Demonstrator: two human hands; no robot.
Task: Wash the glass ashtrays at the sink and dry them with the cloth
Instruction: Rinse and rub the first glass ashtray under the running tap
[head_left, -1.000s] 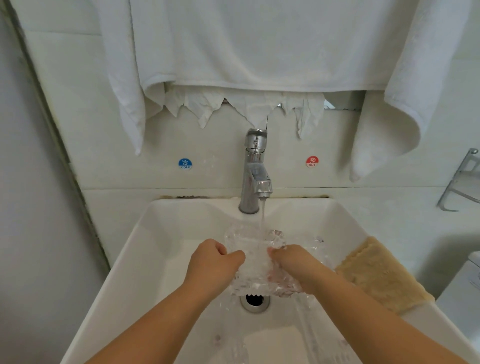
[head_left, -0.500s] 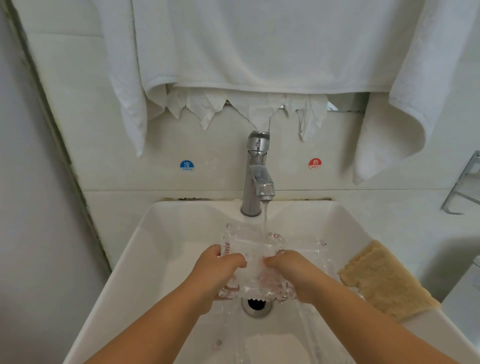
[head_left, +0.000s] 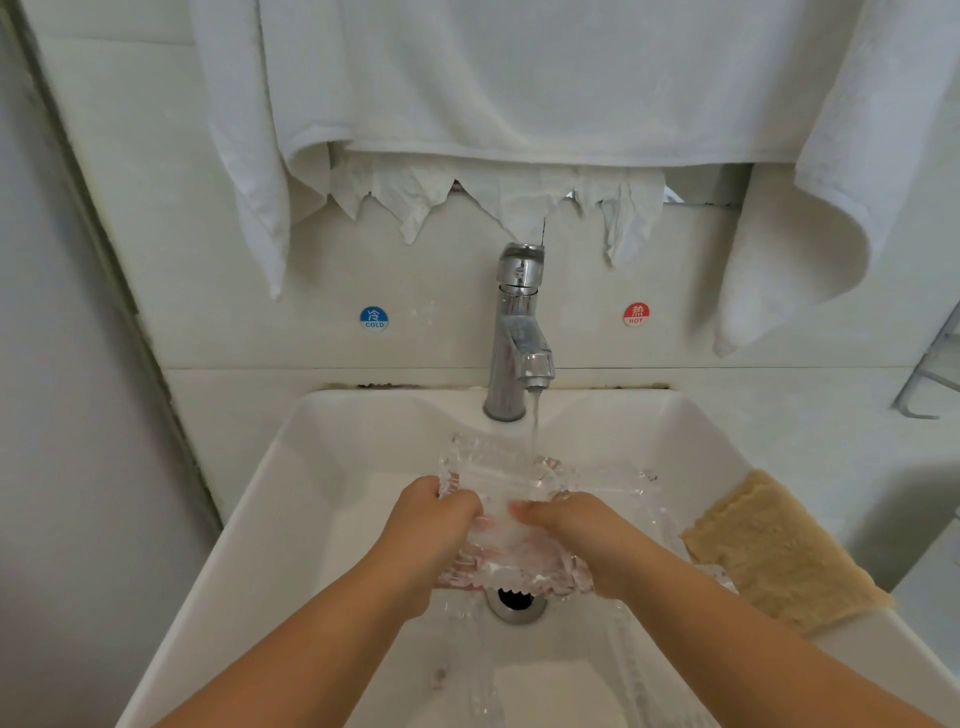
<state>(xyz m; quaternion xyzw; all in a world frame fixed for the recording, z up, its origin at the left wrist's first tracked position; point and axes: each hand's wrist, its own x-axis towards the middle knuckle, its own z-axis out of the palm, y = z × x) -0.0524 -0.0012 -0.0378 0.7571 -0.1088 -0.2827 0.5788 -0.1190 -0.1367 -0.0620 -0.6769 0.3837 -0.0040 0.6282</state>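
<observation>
I count one glass ashtray (head_left: 511, 499) in plain sight, held over the sink (head_left: 291, 499) under the running tap (head_left: 517, 332) — my left hand (head_left: 434, 525) and right hand (head_left: 582, 530) both curl round its near edge. More clear glass glints to its right, but I cannot tell whether that is a second one. One tan cloth (head_left: 774, 556) lies on the sink's right rim. Two stickers on the far wall — a blue one (head_left: 374, 317) reading "COLD", a red one (head_left: 636, 314) reading "HOT". One white towel (head_left: 519, 78) hangs above.
</observation>
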